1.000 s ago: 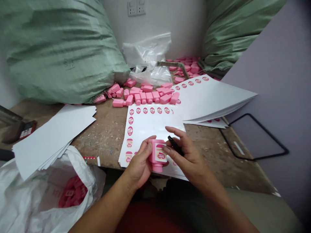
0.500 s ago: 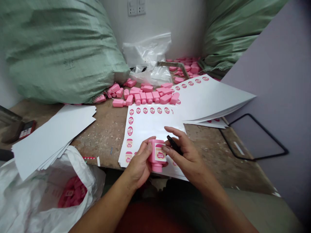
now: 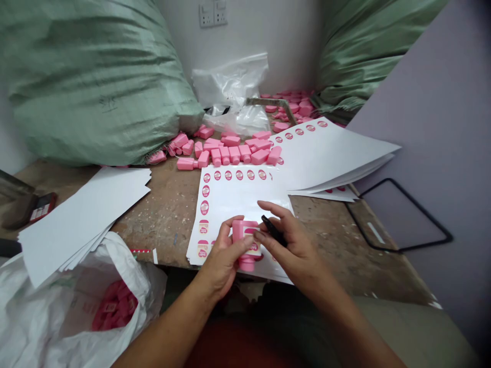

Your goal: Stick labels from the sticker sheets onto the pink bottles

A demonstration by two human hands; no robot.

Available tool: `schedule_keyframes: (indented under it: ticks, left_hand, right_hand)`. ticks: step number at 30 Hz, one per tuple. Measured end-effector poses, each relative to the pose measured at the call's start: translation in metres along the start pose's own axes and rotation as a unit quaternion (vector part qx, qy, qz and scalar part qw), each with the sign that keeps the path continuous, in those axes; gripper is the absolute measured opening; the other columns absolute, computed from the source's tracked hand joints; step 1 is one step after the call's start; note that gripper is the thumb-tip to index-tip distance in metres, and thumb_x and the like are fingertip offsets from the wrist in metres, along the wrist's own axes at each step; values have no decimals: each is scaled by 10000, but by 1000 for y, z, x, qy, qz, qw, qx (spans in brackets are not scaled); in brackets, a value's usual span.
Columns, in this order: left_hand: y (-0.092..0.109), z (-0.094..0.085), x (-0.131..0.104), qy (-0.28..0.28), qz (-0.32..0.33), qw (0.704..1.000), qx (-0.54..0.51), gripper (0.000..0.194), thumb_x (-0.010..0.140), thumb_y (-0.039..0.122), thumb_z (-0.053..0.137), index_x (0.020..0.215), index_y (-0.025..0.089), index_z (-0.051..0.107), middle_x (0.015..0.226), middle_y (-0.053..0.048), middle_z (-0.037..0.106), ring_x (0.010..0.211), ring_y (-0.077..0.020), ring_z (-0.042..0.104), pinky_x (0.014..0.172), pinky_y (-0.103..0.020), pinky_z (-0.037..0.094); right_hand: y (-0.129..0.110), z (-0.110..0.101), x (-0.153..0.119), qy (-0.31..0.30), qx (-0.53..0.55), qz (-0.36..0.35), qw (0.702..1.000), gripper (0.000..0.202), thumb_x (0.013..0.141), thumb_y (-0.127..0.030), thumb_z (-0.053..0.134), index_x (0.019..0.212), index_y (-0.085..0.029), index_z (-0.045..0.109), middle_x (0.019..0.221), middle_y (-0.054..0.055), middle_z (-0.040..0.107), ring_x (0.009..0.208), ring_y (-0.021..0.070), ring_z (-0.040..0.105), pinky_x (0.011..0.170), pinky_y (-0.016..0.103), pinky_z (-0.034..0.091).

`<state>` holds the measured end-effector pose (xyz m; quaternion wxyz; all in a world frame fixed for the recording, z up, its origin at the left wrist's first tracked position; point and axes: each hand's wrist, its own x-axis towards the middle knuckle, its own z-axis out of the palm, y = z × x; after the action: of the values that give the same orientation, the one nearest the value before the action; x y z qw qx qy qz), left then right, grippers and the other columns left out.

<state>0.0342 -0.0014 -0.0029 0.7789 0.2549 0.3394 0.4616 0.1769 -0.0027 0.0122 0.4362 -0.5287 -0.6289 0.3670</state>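
Observation:
My left hand [image 3: 224, 255] is closed round a small pink bottle [image 3: 238, 229], its neck pointing down toward me. The thumb lies across the bottle's front, partly over a pink and white label [image 3: 251, 245]. At the label's right edge are the thumb and a fingertip of my right hand [image 3: 291, 240]. That hand also grips a slim black tool [image 3: 273, 230], perhaps a pen or knife; its tip is too small to make out. Under both hands lies a white sticker sheet [image 3: 245, 197] with round pink stickers along its top and left edges.
Several pink bottles [image 3: 233, 154] lie behind the sheet. More sticker sheets [image 3: 330, 153] are at the right, blank white sheets [image 3: 88, 209] at the left. A white sack [image 3: 126, 255] with pink bottles stands front left. A black wire frame [image 3: 425, 207] juts out on the right.
My left thumb has moved right and down across the bottle's front, onto the label. The right hand stays close to the label with the black tool in its grip.

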Motion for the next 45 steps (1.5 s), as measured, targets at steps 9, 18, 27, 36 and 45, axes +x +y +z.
schedule_keyframes:
  ticks: [9,18,27,36,45]
  left_hand:
    - [-5,2,-2,44,47,997,46,485,739,270,743,1152,246,489,1005,-38,642,904,-181,624,767,-297,489]
    - [-4,6,-10,0,-8,999,40,538,682,110,733,1136,238,474,1074,-46,610,939,-192,626,764,-311,511]
    - [5,4,-14,16,-51,998,44,764,614,33,752,1236,267,375,1116,-57,619,990,-208,648,849,-324,476]
    - [37,-18,-30,32,-63,991,116,678,682,250,742,1271,247,406,1226,-115,593,1031,-264,641,826,-357,512]
    - [140,-170,-148,355,68,602,712,848,670,618,623,1376,192,425,1413,-161,493,1295,-405,447,1071,-535,341]
  right_hand:
    - [4,-11,-4,99,-227,-70,966,275,867,-374,562,1093,-262,669,937,76,725,781,241,650,722,388,484]
    - [9,1,5,17,66,58,996,251,738,-388,711,909,-207,678,828,14,690,724,166,618,656,293,498]
    - [9,2,9,56,98,84,990,270,764,-405,680,941,-202,662,868,27,688,666,147,599,572,279,476]
    - [21,-3,17,75,69,64,993,306,697,-444,726,890,-211,679,888,31,691,785,182,631,692,309,507]
    - [57,-36,7,138,41,136,980,394,586,-511,750,836,-207,717,823,57,720,773,220,657,670,296,533]
